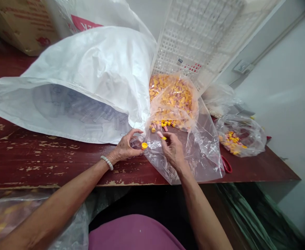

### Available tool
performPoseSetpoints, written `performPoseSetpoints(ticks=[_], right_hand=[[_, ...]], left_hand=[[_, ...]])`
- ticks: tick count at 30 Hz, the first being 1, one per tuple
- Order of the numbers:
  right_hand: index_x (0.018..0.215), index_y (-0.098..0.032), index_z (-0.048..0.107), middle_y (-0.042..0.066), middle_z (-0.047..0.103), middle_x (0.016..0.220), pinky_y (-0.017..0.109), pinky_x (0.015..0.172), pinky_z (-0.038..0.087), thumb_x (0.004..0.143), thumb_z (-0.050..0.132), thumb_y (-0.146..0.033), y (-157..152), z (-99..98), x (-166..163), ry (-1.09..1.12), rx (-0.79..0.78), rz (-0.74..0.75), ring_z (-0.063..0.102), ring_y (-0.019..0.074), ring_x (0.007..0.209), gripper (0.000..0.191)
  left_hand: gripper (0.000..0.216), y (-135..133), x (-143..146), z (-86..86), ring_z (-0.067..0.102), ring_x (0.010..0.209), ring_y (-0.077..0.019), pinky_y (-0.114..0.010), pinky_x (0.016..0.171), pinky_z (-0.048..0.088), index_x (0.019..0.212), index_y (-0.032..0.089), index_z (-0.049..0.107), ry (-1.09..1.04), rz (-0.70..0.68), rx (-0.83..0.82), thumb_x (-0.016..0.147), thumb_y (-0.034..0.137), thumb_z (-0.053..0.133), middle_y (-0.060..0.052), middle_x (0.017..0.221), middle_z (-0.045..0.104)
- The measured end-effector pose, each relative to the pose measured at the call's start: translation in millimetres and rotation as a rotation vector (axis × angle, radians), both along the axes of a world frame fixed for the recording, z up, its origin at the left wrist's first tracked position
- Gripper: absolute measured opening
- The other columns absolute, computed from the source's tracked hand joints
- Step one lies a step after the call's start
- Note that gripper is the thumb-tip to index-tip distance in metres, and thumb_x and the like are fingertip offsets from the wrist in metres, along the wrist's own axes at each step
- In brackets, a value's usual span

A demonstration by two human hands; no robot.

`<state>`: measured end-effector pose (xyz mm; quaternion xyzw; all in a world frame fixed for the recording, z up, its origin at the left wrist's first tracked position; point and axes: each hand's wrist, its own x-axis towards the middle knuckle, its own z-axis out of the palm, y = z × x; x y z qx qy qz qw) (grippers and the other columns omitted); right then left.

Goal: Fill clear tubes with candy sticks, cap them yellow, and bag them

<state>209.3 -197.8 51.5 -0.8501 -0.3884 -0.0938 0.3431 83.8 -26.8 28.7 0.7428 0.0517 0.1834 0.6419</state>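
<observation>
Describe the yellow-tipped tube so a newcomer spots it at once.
Find the white sack on the red table. By its near right corner, the left hand, with a bead bracelet, holds clear tubes. The yellow-tipped tube is among them, set apart by its bright round end; its neighbour's is clear.

Red-brown bench point(76, 166), paint chipped, beneath right grip point(174, 149). Pale wall point(293, 114) well right of grip; wall socket point(242, 66) beyond grip, toward right. Green cloth point(262, 208) below bench level, right of grip. Soft light.
</observation>
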Motion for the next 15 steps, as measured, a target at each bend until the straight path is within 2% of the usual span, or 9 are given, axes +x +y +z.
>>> performPoseSetpoints(ticks=[3, 6, 10, 13, 15], right_hand=[[0.1, -0.017, 0.061, 0.007, 0.064, 0.092, 0.028, 0.077, 0.047, 0.084, 0.046, -0.016, 22.1, 19.5, -19.8, -0.003, 0.045, 0.313, 0.058, 0.0155, 0.083, 0.022], [0.102, -0.015, 0.062, 0.01, 0.062, 0.098, 0.032, 0.084, 0.046, 0.08, 0.046, -0.009, 34.9, 28.4, -23.7, -0.055, -0.033, 0.471, 0.057, 0.0181, 0.093, 0.028], [0.108, -0.014, 0.06, 0.011, 0.063, 0.101, 0.037, 0.09, 0.044, 0.077, 0.043, -0.006, 44.3, 27.6, -20.3, -0.105, -0.157, 0.568, 0.055, 0.0211, 0.097, 0.036], [0.122, -0.013, 0.049, 0.011, 0.062, 0.108, 0.038, 0.093, 0.043, 0.075, 0.043, -0.006, 45.8, 26.1, -17.4, -0.097, -0.072, 0.576, 0.054, 0.0209, 0.101, 0.048], [0.12, -0.014, 0.049, 0.01, 0.06, 0.109, 0.037, 0.093, 0.044, 0.073, 0.041, -0.005, 43.7, 25.0, -15.6, -0.077, 0.009, 0.53, 0.054, 0.0196, 0.102, 0.048]], left_hand=[[0.066, 0.6, 1.0, -0.4, 0.058, 0.065, -0.0108, -0.021, 0.061, 0.047, 0.117, 0.016, 0.042, -0.006, -0.001, -0.015, 0.061, 0.022, 0.076, 0.003, 0.076, 0.058], [0.067, 2.5, 2.0, -2.1, 0.058, 0.067, -0.0116, -0.022, 0.063, 0.048, 0.118, 0.017, 0.043, -0.015, -0.004, 0.017, 0.061, 0.023, 0.077, 0.002, 0.081, 0.059], [0.068, 4.3, 3.6, -4.8, 0.06, 0.074, -0.0134, -0.023, 0.067, 0.051, 0.116, 0.018, 0.046, -0.056, 0.057, 0.074, 0.057, 0.025, 0.08, -0.002, 0.096, 0.061], [0.067, 3.6, 4.0, -5.2, 0.06, 0.071, -0.0123, -0.023, 0.065, 0.051, 0.116, 0.018, 0.046, -0.06, 0.064, 0.065, 0.058, 0.025, 0.079, -0.001, 0.093, 0.061], [0.067, 2.5, 3.5, -4.8, 0.058, 0.064, -0.0105, -0.021, 0.06, 0.05, 0.117, 0.018, 0.045, -0.038, 0.034, 0.027, 0.06, 0.025, 0.078, 0.002, 0.084, 0.06]])
